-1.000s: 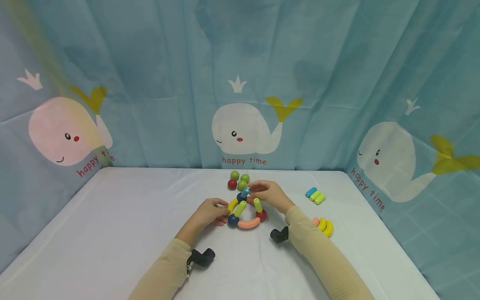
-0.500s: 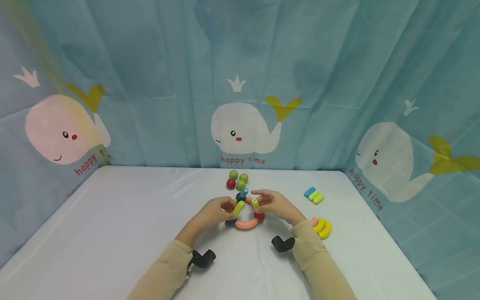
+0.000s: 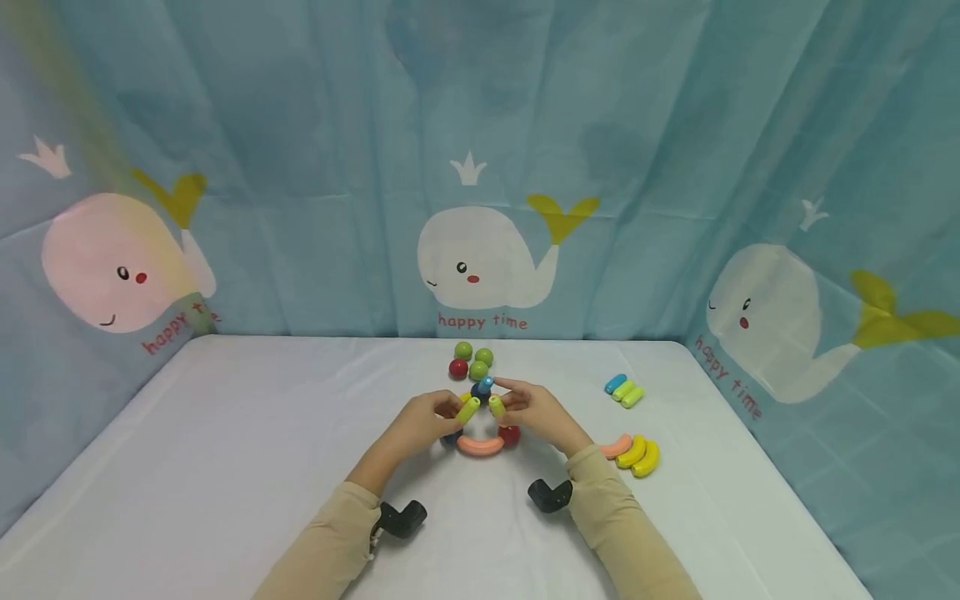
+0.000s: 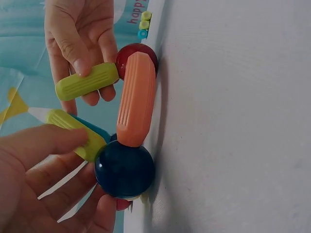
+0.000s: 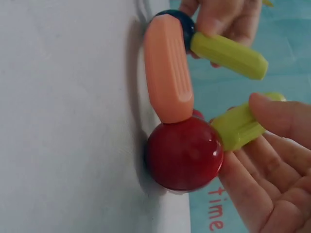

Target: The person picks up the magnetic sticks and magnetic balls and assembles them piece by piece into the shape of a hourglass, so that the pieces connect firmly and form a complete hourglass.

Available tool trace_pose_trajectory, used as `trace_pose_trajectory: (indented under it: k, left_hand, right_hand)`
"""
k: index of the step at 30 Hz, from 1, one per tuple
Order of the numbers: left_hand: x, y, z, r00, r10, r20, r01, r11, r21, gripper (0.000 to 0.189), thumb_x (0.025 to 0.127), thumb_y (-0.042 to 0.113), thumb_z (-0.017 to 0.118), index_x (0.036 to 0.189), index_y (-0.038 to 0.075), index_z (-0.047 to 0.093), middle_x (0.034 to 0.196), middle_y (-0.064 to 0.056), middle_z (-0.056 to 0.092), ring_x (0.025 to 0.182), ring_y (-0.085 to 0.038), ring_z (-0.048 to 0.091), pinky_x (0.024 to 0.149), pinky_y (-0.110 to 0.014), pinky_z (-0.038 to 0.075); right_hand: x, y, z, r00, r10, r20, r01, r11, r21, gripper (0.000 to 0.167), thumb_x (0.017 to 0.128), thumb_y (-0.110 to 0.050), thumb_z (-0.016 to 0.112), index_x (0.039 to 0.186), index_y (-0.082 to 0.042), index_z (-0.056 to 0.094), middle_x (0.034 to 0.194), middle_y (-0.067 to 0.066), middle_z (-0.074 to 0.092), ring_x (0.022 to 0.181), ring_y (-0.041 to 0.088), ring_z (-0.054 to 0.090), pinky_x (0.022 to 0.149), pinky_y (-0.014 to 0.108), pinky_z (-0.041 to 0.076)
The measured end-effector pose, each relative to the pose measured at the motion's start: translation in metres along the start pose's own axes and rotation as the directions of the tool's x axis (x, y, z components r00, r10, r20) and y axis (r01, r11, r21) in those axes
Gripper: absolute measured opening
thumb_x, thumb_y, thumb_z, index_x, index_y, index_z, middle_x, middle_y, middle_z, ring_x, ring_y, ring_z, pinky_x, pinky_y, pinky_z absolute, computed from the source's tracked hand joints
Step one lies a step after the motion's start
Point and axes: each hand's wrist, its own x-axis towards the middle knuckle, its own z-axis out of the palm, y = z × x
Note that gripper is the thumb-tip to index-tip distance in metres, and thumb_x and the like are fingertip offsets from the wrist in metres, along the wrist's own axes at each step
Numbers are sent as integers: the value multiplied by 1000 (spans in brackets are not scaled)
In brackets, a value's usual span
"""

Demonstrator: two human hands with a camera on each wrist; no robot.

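A ring of magnetic building pieces sits on the white table in front of me, with straight rods rising from its balls. My left hand (image 3: 418, 421) pinches a yellow-green rod (image 4: 80, 133) joined to a dark blue ball (image 4: 125, 169). My right hand (image 3: 546, 414) pinches another yellow-green rod (image 5: 238, 127), joined to a red ball (image 5: 184, 155). Both rods lean inward, their tops apart. A salmon curved piece (image 3: 480, 447) links these two balls at the front. At the back, a blue rod (image 3: 485, 384) stands on another dark blue ball, near my right index finger. Both hands partly cover the ring's sides.
Several green balls (image 3: 478, 370) and a red ball (image 3: 458, 368) lie behind the ring. To the right are a blue rod (image 3: 615, 382), yellow-green rods (image 3: 632, 396), a salmon curved piece (image 3: 617, 447) and yellow curved pieces (image 3: 646, 459). A whale-print curtain (image 3: 322, 250) surrounds the table.
My right hand has come from beside the back blue rod to grip the right yellow-green rod. My left hand has moved onto the left one. Their tops are closer together now.
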Motion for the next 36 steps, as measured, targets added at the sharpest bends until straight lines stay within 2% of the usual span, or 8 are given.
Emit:
trace_pose_trajectory:
  k: [7,11,15,18,25,30,36]
  left_hand:
    - [-2,2,0,998,27,-48,-27,1000,9,13,89,19,72,100,11,70,101,-5,71,99,-21,65,83,-38,56]
    - [-2,5,2,997,13,-70,-13,1000,6,12,89,18,73,98,10,70,97,-4,70,94,-19,64,78,-34,55]
    - [-3,5,3,998,-4,-64,5,1000,8,13,89,19,73,98,10,69,95,-2,69,91,-17,62,74,-31,55]
    - [-4,6,4,998,-9,-68,10,1000,5,14,89,19,73,99,11,69,96,-3,69,92,-17,62,75,-31,56]
    - [-4,6,2,998,-7,-68,8,1000,7,13,90,20,72,100,11,69,98,-4,70,93,-18,63,77,-33,56]
    - [-4,3,1,998,1,-68,-1,1000,7,13,91,18,70,101,11,68,100,-5,70,96,-20,63,78,-34,56]
    - [-3,1,1,998,-1,-69,1,1000,-3,15,91,19,70,104,11,68,103,-5,70,100,-21,64,80,-36,57]
  right_hand:
    - [0,-2,9,998,-23,-66,21,999,-27,58,86,-8,71,142,-12,55,116,13,71,105,23,69,93,42,57]
    - [-1,-2,11,997,-25,-79,21,998,-55,53,87,-10,71,139,-14,59,117,12,70,109,25,67,93,42,56]
    - [-2,-2,13,997,-12,-82,6,997,-79,49,89,-10,70,137,-14,61,121,12,70,114,27,66,95,42,56]
    - [-3,-4,15,996,-17,-86,10,996,-85,49,90,-9,69,138,-13,60,123,13,70,116,29,65,95,43,56]
    - [0,-3,17,996,-62,-57,57,995,-76,64,89,-7,67,149,-11,46,122,17,67,110,29,68,92,42,57]
    - [1,-1,21,994,-61,-93,53,995,-84,49,89,-9,69,137,-14,60,119,14,69,108,28,68,88,39,59]
    - [-1,-3,23,992,-34,-119,25,996,-81,44,90,-8,69,133,-12,63,122,12,70,114,30,66,95,43,56]
